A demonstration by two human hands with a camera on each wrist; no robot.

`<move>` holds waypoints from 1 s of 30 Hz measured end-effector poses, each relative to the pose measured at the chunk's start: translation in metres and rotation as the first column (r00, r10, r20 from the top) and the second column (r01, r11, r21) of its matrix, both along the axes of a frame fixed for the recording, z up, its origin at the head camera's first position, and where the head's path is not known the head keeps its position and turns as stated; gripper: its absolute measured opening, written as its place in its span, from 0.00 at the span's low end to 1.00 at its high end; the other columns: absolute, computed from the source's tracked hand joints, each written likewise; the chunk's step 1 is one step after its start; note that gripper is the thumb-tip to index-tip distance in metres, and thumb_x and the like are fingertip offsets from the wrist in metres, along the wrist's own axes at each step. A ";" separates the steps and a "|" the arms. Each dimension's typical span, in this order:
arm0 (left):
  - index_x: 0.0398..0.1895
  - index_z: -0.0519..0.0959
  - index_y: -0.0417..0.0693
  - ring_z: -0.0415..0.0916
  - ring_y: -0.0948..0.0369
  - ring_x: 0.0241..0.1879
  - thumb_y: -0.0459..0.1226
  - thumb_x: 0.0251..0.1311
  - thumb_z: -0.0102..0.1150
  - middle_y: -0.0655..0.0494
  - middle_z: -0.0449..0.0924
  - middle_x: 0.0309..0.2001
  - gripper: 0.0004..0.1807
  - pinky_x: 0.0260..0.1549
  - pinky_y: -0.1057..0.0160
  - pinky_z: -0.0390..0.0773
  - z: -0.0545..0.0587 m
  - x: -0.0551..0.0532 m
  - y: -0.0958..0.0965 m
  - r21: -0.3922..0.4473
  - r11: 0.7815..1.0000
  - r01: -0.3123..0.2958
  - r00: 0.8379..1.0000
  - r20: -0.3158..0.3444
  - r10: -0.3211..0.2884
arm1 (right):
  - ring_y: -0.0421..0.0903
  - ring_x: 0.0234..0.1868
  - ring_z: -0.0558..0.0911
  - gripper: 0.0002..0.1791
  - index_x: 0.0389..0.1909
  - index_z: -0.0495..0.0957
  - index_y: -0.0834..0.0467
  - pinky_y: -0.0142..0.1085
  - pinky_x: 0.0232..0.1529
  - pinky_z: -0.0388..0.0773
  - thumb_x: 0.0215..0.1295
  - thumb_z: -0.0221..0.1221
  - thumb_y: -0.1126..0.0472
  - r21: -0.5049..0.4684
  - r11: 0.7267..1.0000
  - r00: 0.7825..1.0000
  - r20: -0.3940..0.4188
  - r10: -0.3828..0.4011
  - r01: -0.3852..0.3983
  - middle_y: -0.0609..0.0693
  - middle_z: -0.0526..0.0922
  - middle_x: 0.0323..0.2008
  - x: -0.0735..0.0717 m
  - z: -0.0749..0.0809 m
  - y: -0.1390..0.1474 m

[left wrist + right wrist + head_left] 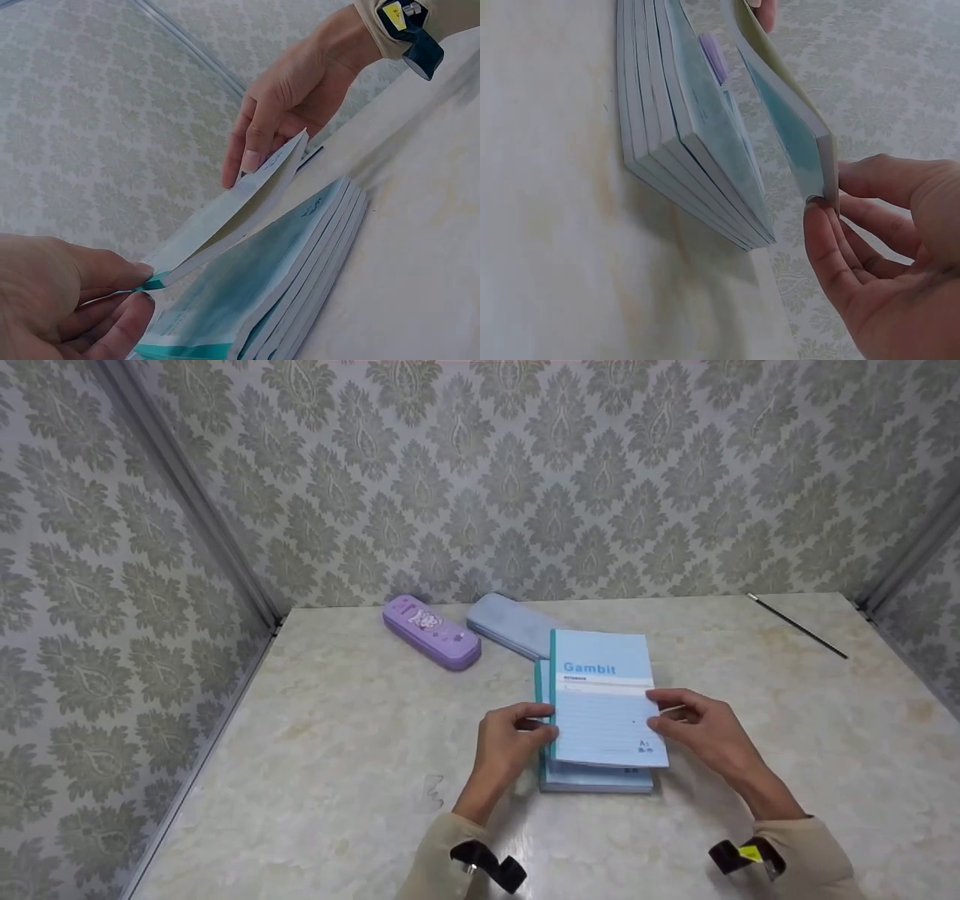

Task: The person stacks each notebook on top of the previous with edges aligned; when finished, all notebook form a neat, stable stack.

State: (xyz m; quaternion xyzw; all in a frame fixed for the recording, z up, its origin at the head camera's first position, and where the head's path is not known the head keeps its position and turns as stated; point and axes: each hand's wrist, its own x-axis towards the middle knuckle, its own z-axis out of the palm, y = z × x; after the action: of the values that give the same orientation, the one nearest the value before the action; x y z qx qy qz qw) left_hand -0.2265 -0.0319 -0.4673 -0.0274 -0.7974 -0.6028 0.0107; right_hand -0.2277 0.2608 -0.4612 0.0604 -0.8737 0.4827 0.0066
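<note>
A light blue notebook [604,720] with a teal spine and the word "Gambit" on its cover is held just above a stack of similar notebooks [596,787]. My left hand [504,739] pinches its spine edge between thumb and fingers. At the opposite edge my right hand [709,731] grips it the same way. Both wrist views show a gap between the held notebook [225,214] and the stack [690,150] of several notebooks lying on the table. The held notebook bends slightly in the right wrist view. Most of the stack's top cover is hidden from the head view.
Behind the notebooks lie a purple pencil case [431,631] and a pale blue case [510,622], partly covered by the held notebook. A dark pencil [799,626] lies at the back right. Patterned walls [525,472] enclose the table [315,780]. A scribble mark [434,793] shows left of the stack.
</note>
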 end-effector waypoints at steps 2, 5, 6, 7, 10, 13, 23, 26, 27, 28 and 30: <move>0.50 0.91 0.46 0.84 0.63 0.42 0.28 0.61 0.73 0.59 0.89 0.45 0.14 0.44 0.64 0.85 -0.001 0.000 -0.002 0.003 1.000 0.001 1.000 -0.003 -0.001 | 0.53 0.55 0.81 0.28 0.69 0.78 0.62 0.28 0.48 0.78 0.72 0.70 0.57 0.001 1.000 1.000 -0.016 0.006 -0.006 0.60 0.82 0.61 -0.001 -0.001 -0.002; 0.50 0.90 0.45 0.84 0.62 0.42 0.27 0.61 0.73 0.58 0.89 0.45 0.15 0.42 0.64 0.85 -0.001 0.000 -0.004 0.009 1.000 0.003 1.000 0.003 -0.003 | 0.53 0.54 0.82 0.28 0.68 0.78 0.63 0.29 0.46 0.79 0.72 0.70 0.58 -0.012 1.000 1.000 -0.019 0.013 -0.013 0.60 0.83 0.59 -0.001 -0.003 -0.004; 0.50 0.90 0.45 0.84 0.62 0.42 0.27 0.60 0.73 0.58 0.89 0.45 0.15 0.42 0.64 0.85 -0.001 0.000 -0.004 0.008 1.000 0.005 1.000 0.003 -0.005 | 0.53 0.54 0.82 0.28 0.69 0.78 0.63 0.29 0.46 0.79 0.72 0.70 0.58 -0.013 1.000 1.000 -0.016 0.013 -0.014 0.60 0.83 0.59 -0.001 -0.003 -0.004; 0.50 0.90 0.45 0.84 0.62 0.42 0.27 0.60 0.74 0.58 0.89 0.45 0.15 0.41 0.64 0.85 0.000 0.000 -0.005 0.008 1.000 0.006 1.000 0.002 -0.006 | 0.53 0.54 0.82 0.28 0.69 0.78 0.63 0.29 0.46 0.79 0.72 0.70 0.58 -0.016 1.000 1.000 -0.013 0.014 -0.014 0.60 0.83 0.58 -0.002 -0.004 -0.004; 0.52 0.90 0.45 0.84 0.62 0.42 0.27 0.60 0.75 0.58 0.89 0.45 0.17 0.42 0.64 0.85 0.000 0.000 -0.005 0.001 1.000 0.007 1.000 0.021 -0.007 | 0.53 0.54 0.82 0.28 0.69 0.78 0.63 0.29 0.46 0.79 0.72 0.70 0.58 -0.013 1.000 1.000 -0.004 0.015 -0.015 0.60 0.83 0.58 -0.002 -0.005 -0.005; 0.54 0.89 0.47 0.83 0.62 0.42 0.27 0.60 0.75 0.58 0.88 0.46 0.18 0.43 0.63 0.85 0.000 0.000 -0.007 -0.017 1.000 0.015 0.999 0.046 -0.014 | 0.53 0.54 0.82 0.28 0.69 0.78 0.63 0.29 0.47 0.79 0.72 0.70 0.59 0.002 1.000 1.000 0.004 0.011 -0.011 0.59 0.83 0.59 -0.002 -0.005 -0.006; 0.56 0.87 0.47 0.84 0.62 0.41 0.27 0.59 0.75 0.58 0.87 0.47 0.21 0.45 0.62 0.85 -0.004 0.000 -0.016 -0.020 0.998 0.054 0.993 0.108 -0.051 | 0.51 0.51 0.83 0.27 0.67 0.80 0.63 0.29 0.47 0.79 0.71 0.71 0.59 -0.003 1.000 1.000 0.016 0.027 -0.027 0.57 0.84 0.55 -0.002 -0.008 -0.013; 0.57 0.87 0.46 0.85 0.62 0.41 0.27 0.59 0.75 0.57 0.87 0.47 0.21 0.45 0.62 0.85 -0.005 0.000 -0.018 -0.026 0.997 0.068 0.991 0.115 -0.064 | 0.51 0.51 0.82 0.27 0.67 0.79 0.63 0.29 0.47 0.79 0.71 0.71 0.59 -0.007 0.999 0.999 0.030 0.037 -0.037 0.57 0.84 0.55 -0.002 -0.011 -0.014; 0.57 0.87 0.46 0.85 0.62 0.41 0.27 0.59 0.75 0.57 0.87 0.47 0.21 0.45 0.62 0.85 -0.006 0.000 -0.019 -0.029 0.997 0.073 0.991 0.118 -0.069 | 0.51 0.51 0.82 0.27 0.67 0.79 0.63 0.29 0.47 0.79 0.71 0.70 0.59 -0.004 0.999 0.999 0.034 0.039 -0.039 0.57 0.84 0.55 -0.001 -0.012 -0.014; 0.57 0.87 0.46 0.85 0.62 0.41 0.27 0.59 0.75 0.57 0.87 0.47 0.21 0.45 0.62 0.85 -0.006 0.001 -0.019 -0.033 0.996 0.078 0.990 0.120 -0.074 | 0.51 0.51 0.82 0.27 0.67 0.79 0.64 0.29 0.47 0.79 0.71 0.70 0.59 -0.001 0.999 0.998 0.039 0.041 -0.041 0.57 0.84 0.55 -0.001 -0.012 -0.015; 0.57 0.87 0.45 0.85 0.62 0.41 0.26 0.59 0.75 0.57 0.87 0.47 0.22 0.45 0.62 0.85 -0.006 0.001 -0.020 -0.042 0.995 0.086 0.989 0.126 -0.080 | 0.51 0.51 0.82 0.27 0.67 0.79 0.64 0.29 0.47 0.79 0.71 0.70 0.59 0.002 0.999 0.998 0.047 0.048 -0.048 0.57 0.83 0.56 0.000 -0.012 -0.015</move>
State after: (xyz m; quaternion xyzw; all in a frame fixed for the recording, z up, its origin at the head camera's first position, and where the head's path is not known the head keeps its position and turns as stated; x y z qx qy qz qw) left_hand -0.2256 -0.0519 -0.4731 -0.0234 -0.8086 -0.5843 -0.0647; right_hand -0.2279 0.2455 -0.4728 0.0699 -0.8728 0.4824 -0.0255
